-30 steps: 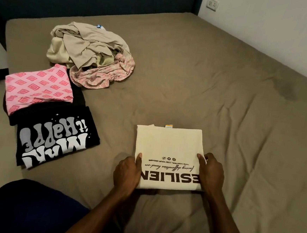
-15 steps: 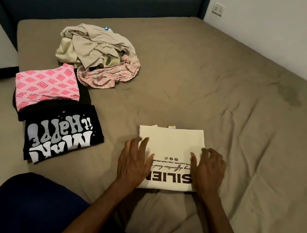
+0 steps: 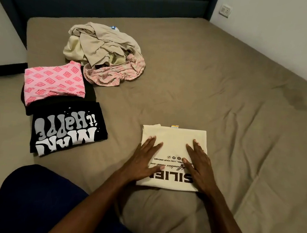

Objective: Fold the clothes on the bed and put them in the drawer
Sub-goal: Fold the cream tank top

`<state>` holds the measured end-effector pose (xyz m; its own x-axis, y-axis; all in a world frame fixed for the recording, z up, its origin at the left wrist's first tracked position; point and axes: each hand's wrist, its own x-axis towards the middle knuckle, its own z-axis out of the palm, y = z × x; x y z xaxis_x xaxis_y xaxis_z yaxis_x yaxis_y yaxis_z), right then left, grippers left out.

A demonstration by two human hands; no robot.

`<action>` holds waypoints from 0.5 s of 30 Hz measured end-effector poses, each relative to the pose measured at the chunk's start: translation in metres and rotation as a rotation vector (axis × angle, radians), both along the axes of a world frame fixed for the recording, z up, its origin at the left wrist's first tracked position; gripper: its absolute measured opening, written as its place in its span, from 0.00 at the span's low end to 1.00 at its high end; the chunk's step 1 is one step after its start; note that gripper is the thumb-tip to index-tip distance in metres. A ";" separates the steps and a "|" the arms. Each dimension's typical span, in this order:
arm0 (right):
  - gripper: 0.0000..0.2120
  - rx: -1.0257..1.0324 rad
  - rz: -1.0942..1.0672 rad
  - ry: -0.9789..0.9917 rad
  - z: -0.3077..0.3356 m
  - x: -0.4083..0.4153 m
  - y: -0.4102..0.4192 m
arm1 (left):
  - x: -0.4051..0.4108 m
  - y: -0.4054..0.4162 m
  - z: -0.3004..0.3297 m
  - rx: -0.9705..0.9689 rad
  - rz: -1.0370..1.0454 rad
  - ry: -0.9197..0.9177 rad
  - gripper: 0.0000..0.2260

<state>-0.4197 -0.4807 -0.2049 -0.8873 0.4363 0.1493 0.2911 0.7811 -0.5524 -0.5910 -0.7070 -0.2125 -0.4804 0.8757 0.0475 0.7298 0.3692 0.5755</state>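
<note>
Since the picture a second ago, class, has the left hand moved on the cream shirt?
Yes. The left hand has slid from gripping the cream shirt's near left edge to lying flat on it, fingers reaching further toward its far edge.

Open bed sheet (image 3: 232,108) beyond and right of the fingers (image 3: 195,147); folded black shirt (image 3: 67,128) obstructs left.

Both hands cover part of the cream shirt's (image 3: 174,142) print
</note>
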 end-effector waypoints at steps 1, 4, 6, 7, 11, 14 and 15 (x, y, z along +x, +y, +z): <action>0.33 -0.032 0.028 0.035 0.004 0.008 0.003 | -0.007 -0.011 0.001 0.060 -0.035 -0.063 0.33; 0.42 0.135 0.185 0.027 0.014 0.041 -0.001 | -0.025 -0.045 0.007 0.055 -0.135 -0.028 0.32; 0.45 0.273 0.255 0.004 0.013 0.058 -0.013 | -0.027 -0.054 0.009 -0.010 -0.231 0.130 0.36; 0.44 0.326 0.265 0.009 0.008 0.064 -0.018 | -0.025 -0.056 0.009 -0.025 -0.241 0.183 0.36; 0.34 0.389 0.208 0.034 -0.010 0.070 -0.019 | -0.025 -0.050 0.001 -0.015 -0.194 0.309 0.32; 0.28 0.340 0.127 0.116 -0.006 0.067 -0.016 | -0.021 -0.044 -0.001 -0.005 -0.200 0.431 0.27; 0.27 0.323 0.104 0.144 -0.002 0.066 -0.017 | -0.017 -0.042 -0.002 0.015 -0.192 0.458 0.25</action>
